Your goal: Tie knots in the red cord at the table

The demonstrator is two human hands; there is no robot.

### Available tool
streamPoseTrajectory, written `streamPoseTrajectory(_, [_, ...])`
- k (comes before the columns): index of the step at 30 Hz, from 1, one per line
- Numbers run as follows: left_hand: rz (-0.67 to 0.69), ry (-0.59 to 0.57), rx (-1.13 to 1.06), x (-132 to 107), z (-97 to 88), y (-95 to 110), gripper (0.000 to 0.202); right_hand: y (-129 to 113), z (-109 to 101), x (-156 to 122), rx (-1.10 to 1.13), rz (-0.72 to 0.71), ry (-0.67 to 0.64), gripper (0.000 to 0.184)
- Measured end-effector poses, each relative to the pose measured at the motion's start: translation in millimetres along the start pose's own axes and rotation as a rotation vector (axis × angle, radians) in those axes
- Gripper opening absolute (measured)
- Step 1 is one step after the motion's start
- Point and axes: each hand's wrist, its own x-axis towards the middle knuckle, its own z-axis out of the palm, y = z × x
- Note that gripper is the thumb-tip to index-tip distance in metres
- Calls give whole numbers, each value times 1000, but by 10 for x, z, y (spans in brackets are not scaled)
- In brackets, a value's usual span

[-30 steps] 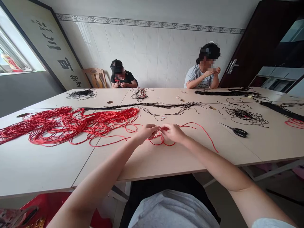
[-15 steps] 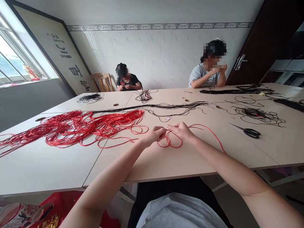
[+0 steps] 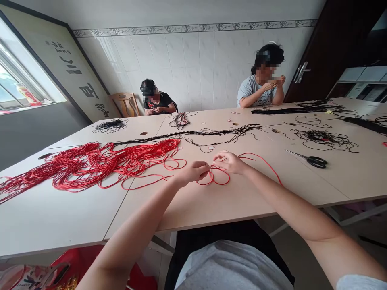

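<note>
My left hand (image 3: 196,172) is closed in a pinch on a red cord just above the table. Loops of this red cord (image 3: 221,184) hang and lie below and between my hands. My right hand (image 3: 229,162) is close to the left fingertips, its thumb and fingers parted beside the cord. A length of the cord runs out to the right, past my right wrist. Left of my hands lies a big tangled heap of red cord (image 3: 121,163), with one strand curving toward my left wrist.
Scissors with black handles (image 3: 316,161) lie to the right. A bundle of black cords (image 3: 193,133) stretches across the table (image 3: 229,205) beyond my hands; a black tangle (image 3: 325,140) lies further right. Two people (image 3: 159,102) (image 3: 261,86) sit across, hands raised at small work.
My right thumb and fingers have parted from their pinch near the cord. The left hand keeps its pinch. The view has shifted slightly.
</note>
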Motion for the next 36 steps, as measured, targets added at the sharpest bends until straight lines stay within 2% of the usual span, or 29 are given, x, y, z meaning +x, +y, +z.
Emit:
streamPoseTrajectory(5, [-21,-34,16,-18,38,55,41,-44,-5,4,81,-30,-236,45])
streamPoseTrajectory(9, [-26,-44,14,-13,48,72,49,-33,23,3,64,-35,-272,49])
streamPoseTrajectory(16, [4,28,111,-14,44,50,39,8,58,-6,-14,-39,-154,48])
streamPoseTrajectory(25, [53,157,274,-9,123,51,32,17,111,-25,-219,-107,105,51])
streamPoseTrajectory(29, [101,200,300,30,181,9,23,32,184,-20,-270,-138,240,43])
streamPoseTrajectory(36, [180,303,358,48,309,-11,19,-7,101,-4,-315,-314,233,34])
